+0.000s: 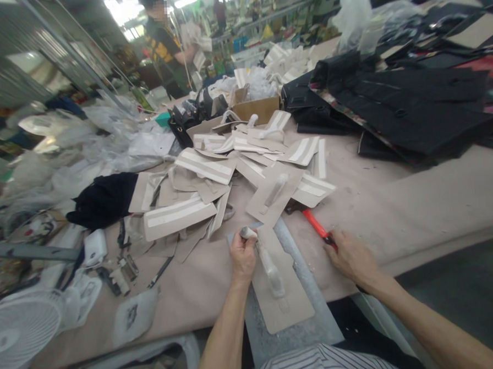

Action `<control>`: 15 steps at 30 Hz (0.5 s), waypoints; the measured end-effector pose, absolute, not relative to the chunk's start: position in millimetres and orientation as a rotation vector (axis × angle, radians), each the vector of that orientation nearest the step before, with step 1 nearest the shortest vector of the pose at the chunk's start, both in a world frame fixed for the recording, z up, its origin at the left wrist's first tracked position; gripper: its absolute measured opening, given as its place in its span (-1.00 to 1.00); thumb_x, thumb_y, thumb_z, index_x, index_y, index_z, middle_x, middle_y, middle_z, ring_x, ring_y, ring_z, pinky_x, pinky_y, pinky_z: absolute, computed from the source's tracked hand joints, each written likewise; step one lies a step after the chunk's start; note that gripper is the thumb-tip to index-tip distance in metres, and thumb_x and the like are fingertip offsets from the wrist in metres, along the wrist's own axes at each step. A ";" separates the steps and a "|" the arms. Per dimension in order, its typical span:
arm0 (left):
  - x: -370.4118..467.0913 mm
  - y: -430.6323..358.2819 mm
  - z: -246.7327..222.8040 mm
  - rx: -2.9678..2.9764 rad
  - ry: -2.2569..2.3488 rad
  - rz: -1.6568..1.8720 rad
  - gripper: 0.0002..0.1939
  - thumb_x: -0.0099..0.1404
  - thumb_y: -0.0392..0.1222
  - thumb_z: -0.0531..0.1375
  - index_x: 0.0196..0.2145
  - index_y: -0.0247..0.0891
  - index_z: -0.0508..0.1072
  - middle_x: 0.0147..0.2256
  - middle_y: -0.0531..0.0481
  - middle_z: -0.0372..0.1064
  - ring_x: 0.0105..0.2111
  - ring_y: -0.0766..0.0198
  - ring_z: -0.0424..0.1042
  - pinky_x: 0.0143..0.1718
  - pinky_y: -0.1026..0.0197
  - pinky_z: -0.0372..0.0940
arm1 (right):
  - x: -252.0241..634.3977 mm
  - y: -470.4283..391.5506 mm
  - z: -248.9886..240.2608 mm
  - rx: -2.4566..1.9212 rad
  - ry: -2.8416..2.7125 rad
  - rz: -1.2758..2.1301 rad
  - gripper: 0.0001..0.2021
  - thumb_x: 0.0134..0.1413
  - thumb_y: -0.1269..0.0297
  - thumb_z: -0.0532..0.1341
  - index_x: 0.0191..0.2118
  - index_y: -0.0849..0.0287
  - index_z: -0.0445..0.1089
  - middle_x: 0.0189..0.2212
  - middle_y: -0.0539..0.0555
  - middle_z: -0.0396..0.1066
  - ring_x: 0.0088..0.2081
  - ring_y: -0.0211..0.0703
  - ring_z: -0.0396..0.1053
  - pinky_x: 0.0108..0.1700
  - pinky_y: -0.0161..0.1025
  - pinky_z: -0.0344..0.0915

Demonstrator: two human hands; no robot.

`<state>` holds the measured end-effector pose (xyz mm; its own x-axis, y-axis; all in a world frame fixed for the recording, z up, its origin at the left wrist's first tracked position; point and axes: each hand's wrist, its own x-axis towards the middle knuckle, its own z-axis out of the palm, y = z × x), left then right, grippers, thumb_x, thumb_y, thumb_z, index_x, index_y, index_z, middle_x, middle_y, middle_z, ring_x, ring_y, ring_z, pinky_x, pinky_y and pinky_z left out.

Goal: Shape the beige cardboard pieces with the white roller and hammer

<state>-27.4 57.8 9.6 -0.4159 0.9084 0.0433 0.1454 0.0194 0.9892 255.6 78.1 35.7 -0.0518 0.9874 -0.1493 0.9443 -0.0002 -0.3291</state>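
Observation:
A beige bag panel [291, 300] lies on a grey metal plate [315, 318] in front of me. A handle wrapped in clear plastic [272, 274] runs up from the panel. My left hand [244, 256] is closed around the handle's free upper end. To the right, my right hand [351, 256] grips the black end of a red-handled hammer [314, 223], which rests on the table. The hammer's dark head is partly covered by another beige panel with a handle [275, 194]. Past both hands spreads a heap of similar panels with white strips [206, 164].
Black bag pieces [411, 104] lie at the right rear of the table [416, 197]. On the left are dark cloth [102, 200], plastic bags [104, 142], small parts and a white fan [23, 334]. A cardboard box [257, 109] stands behind the heap. Another person [165, 51] stands farther back.

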 end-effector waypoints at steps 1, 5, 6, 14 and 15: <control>-27.9 58.1 11.0 1.118 1.644 1.448 -0.73 0.25 -0.04 0.26 -0.17 -0.25 0.55 -0.24 -0.09 0.59 -0.23 0.16 0.54 -0.15 0.19 0.38 | 254.1 78.9 37.7 -2.063 -2.007 0.730 -0.91 0.16 0.29 0.15 -0.26 0.18 0.32 -0.35 0.15 0.34 -0.34 -0.05 0.34 -0.32 -0.18 0.23; -32.2 60.6 18.2 1.279 1.651 1.371 -0.80 0.23 -0.11 0.24 -0.23 -0.23 0.56 -0.30 -0.05 0.59 -0.28 0.17 0.53 -0.20 0.21 0.37 | 244.9 81.6 54.3 -1.796 -1.393 1.708 -0.91 0.04 0.26 0.13 -0.37 0.09 0.17 -0.52 -0.06 0.18 -0.56 -0.25 0.15 -0.50 -0.28 0.16; -33.6 61.3 19.9 1.320 1.638 1.346 -0.82 0.22 -0.12 0.24 -0.25 -0.22 0.56 -0.31 -0.05 0.59 -0.29 0.17 0.53 -0.20 0.21 0.37 | 242.8 80.4 60.4 -1.738 -1.261 1.847 -0.89 0.03 0.23 0.12 -0.37 0.07 0.14 -0.53 -0.09 0.14 -0.60 -0.28 0.09 -0.55 -0.30 0.13; -36.0 60.1 20.9 1.515 1.551 1.308 -0.85 0.22 -0.23 0.18 -0.26 -0.19 0.54 -0.35 0.00 0.53 -0.33 0.20 0.47 -0.25 0.25 0.32 | 220.5 55.4 111.0 -1.473 -1.884 1.244 -0.69 0.24 -0.05 0.01 -0.40 0.04 0.11 -0.62 -0.08 0.14 -0.62 -0.26 0.08 -0.57 -0.29 -0.03; -35.5 59.6 20.0 1.525 1.546 1.314 -0.85 0.23 -0.23 0.18 -0.26 -0.19 0.54 -0.35 0.00 0.53 -0.33 0.20 0.47 -0.25 0.25 0.32 | 217.0 56.4 113.3 -1.414 -2.018 1.033 -0.70 0.25 -0.02 0.00 -0.41 0.05 0.12 -0.62 -0.06 0.15 -0.61 -0.26 0.09 -0.54 -0.27 -0.06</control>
<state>-35.5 59.6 20.0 -0.1652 0.9611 0.2212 0.3736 -0.1466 0.9159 217.0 56.4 113.3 -0.3617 0.9312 -0.0449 0.5809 0.1875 -0.7921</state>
